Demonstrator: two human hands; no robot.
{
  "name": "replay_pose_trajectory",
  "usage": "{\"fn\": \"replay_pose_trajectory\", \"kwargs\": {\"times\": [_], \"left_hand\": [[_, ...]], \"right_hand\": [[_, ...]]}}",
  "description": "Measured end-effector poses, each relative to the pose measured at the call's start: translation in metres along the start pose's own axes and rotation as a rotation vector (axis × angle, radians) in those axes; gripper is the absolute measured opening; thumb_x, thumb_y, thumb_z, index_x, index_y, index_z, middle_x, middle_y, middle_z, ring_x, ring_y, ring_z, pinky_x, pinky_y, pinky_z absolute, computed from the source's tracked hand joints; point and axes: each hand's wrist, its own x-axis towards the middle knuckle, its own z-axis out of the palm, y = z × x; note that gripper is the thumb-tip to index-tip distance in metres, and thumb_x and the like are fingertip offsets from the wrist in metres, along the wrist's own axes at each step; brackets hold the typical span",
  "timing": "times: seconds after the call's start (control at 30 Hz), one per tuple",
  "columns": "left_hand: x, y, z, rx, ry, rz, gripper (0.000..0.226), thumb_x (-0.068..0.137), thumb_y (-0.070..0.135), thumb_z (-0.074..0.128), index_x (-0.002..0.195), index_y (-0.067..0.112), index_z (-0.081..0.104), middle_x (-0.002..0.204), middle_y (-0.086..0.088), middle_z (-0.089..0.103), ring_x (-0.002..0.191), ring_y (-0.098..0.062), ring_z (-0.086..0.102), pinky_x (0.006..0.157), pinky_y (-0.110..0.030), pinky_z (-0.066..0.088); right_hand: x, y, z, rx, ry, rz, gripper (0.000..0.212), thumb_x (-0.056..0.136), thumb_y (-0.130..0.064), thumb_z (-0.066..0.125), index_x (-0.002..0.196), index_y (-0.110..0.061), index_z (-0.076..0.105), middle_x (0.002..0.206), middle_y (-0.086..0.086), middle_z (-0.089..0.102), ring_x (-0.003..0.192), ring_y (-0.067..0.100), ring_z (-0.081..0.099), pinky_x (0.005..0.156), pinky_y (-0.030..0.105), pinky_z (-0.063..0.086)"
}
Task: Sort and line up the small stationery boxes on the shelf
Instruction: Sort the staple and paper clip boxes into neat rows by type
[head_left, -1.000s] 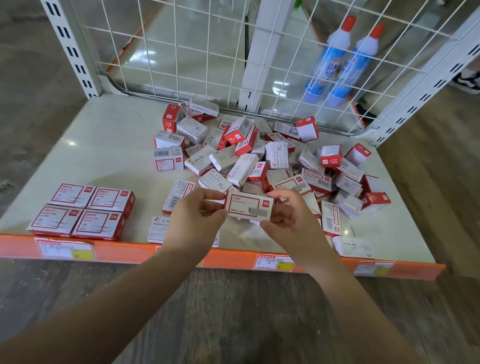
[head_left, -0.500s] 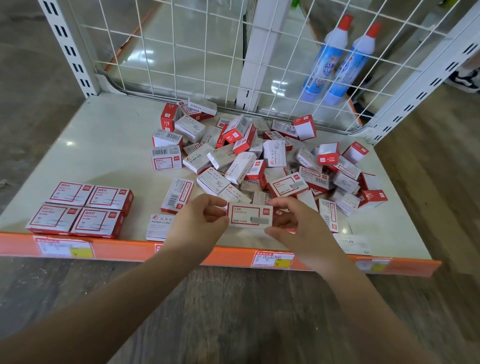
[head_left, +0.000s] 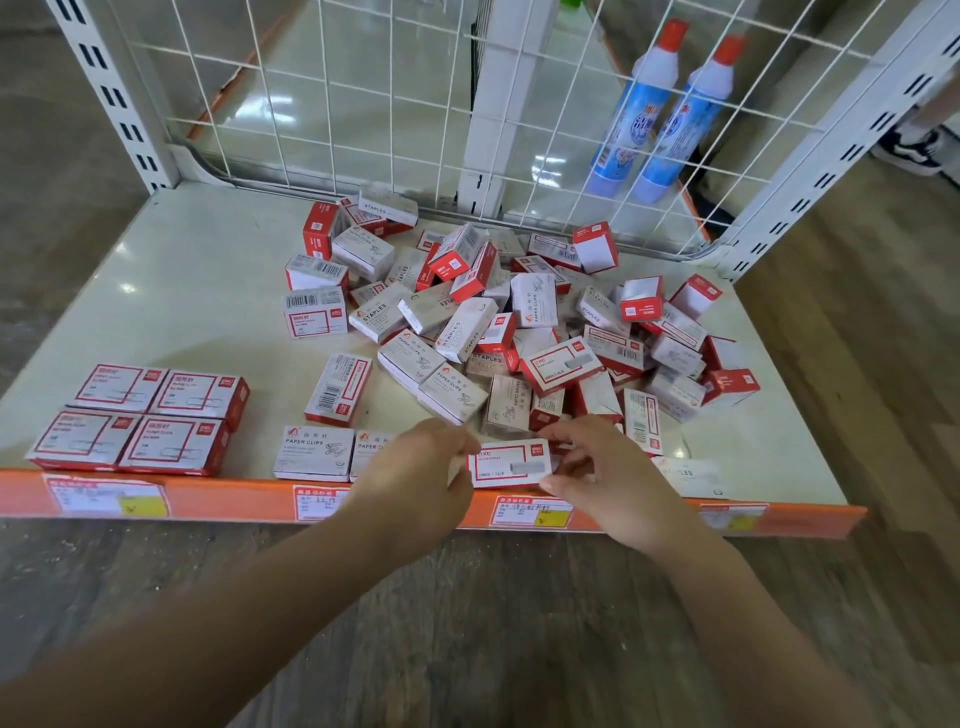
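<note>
We see a small red-and-white cardboard stationery box (head_left: 510, 464) lying flat, label up, at the shelf's front edge in the lower centre of the frame. To its left sit two grey-white "PAPER CLIPS" boxes (head_left: 313, 452) side by side, and at the far lower left four red-bordered flat boxes (head_left: 139, 418) form a neat two-by-two block. Across the middle and right of the frame sprawls a loose heap of mixed red and grey boxes (head_left: 498, 322), tilted every way.

On the shelf (head_left: 171, 291), four boxes (head_left: 140, 418) sit two by two at lower left of the frame; two paper-clip boxes (head_left: 314, 452) lie side by side right of them along the front edge. A loose heap of boxes (head_left: 519, 322) fills the centre and right, before the wire grid (head_left: 322, 104); behind it, upper right, stand two bottles (head_left: 660, 109)
</note>
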Motion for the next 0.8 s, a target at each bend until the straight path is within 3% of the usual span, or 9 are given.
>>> {"fn": "replay_pose_trajectory", "kwargs": {"times": [0.2, 0.33, 0.43, 0.57, 0.8], "left_hand": [[0.005, 0.006, 0.003, 0.299, -0.091, 0.136, 0.038, 0.095, 0.025, 0.044, 0.133, 0.025, 0.045, 0.134, 0.006, 0.046, 0.121, -0.012, 0.040, 0.097, -0.025, 0.038], [0.011, 0.009, 0.008, 0.443, -0.146, 0.228, 0.044, 0.094, 0.024, 0.046, 0.137, 0.025, 0.039, 0.140, 0.007, 0.040, 0.129, -0.013, 0.034, 0.106, -0.030, 0.029], [0.016, 0.009, 0.011, 0.488, -0.143, 0.246, 0.046, 0.093, 0.026, 0.049, 0.138, 0.026, 0.037, 0.140, 0.007, 0.040, 0.128, -0.014, 0.034, 0.107, -0.033, 0.030], [0.020, 0.007, 0.014, 0.508, -0.121, 0.267, 0.039, 0.093, 0.027, 0.048, 0.131, 0.025, 0.043, 0.134, 0.007, 0.044, 0.122, -0.013, 0.038, 0.102, -0.030, 0.033], [0.021, 0.003, 0.013, 0.460, -0.108, 0.240, 0.037, 0.094, 0.027, 0.044, 0.131, 0.025, 0.047, 0.134, 0.007, 0.045, 0.121, -0.012, 0.040, 0.102, -0.029, 0.034]], "right_hand": [[0.002, 0.006, 0.004, -0.076, -0.032, -0.034, 0.046, 0.088, -0.024, 0.062, 0.131, -0.028, 0.048, 0.120, -0.009, 0.047, 0.090, 0.001, 0.051, 0.066, 0.004, 0.041], [0.003, 0.011, 0.004, -0.085, -0.030, -0.057, 0.038, 0.095, -0.028, 0.048, 0.133, -0.027, 0.047, 0.119, -0.008, 0.046, 0.098, 0.002, 0.044, 0.069, 0.002, 0.035], [0.005, 0.016, 0.007, -0.115, -0.003, -0.045, 0.035, 0.098, -0.025, 0.041, 0.133, -0.029, 0.047, 0.124, -0.007, 0.049, 0.108, 0.005, 0.046, 0.071, 0.003, 0.032], [0.006, 0.017, 0.009, -0.122, -0.026, -0.069, 0.037, 0.095, -0.022, 0.050, 0.131, -0.028, 0.049, 0.106, -0.009, 0.055, 0.092, 0.002, 0.048, 0.070, 0.002, 0.034], [0.007, 0.015, 0.010, -0.104, -0.028, -0.075, 0.033, 0.093, -0.024, 0.053, 0.126, -0.028, 0.055, 0.109, -0.006, 0.060, 0.090, 0.002, 0.051, 0.070, 0.003, 0.036]]}}
